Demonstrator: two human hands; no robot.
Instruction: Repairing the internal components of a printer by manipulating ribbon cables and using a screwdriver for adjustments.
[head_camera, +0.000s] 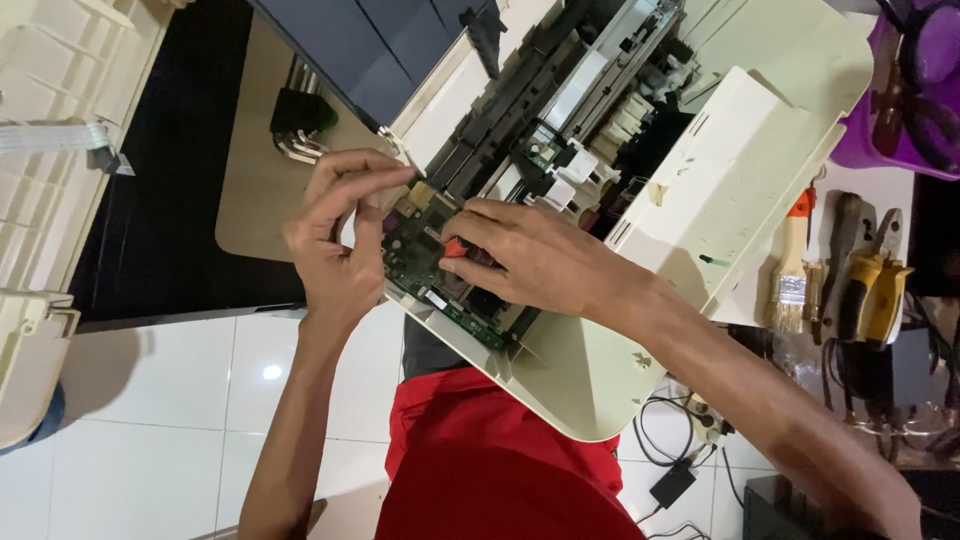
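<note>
Gripping a red-handled tool (455, 247) in the closed right hand (535, 262) over the green circuit board (425, 265) at the opened printer's (600, 330) edge, while left hand (340, 235) fingertips pinch beside it, risks slipping and gouging board components.

Place: my small repair workshop
Signs: opened printer (640, 200), paintbrush (792, 270), pliers (872, 285), hex keys (300, 125), white tiled floor (150, 420)

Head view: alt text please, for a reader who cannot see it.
Two hands work on a green circuit board inside an opened cream printer: the right hand grips a red-handled tool, and the left hand pinches near the board's edge. Brush and pliers lie to the right.
</note>
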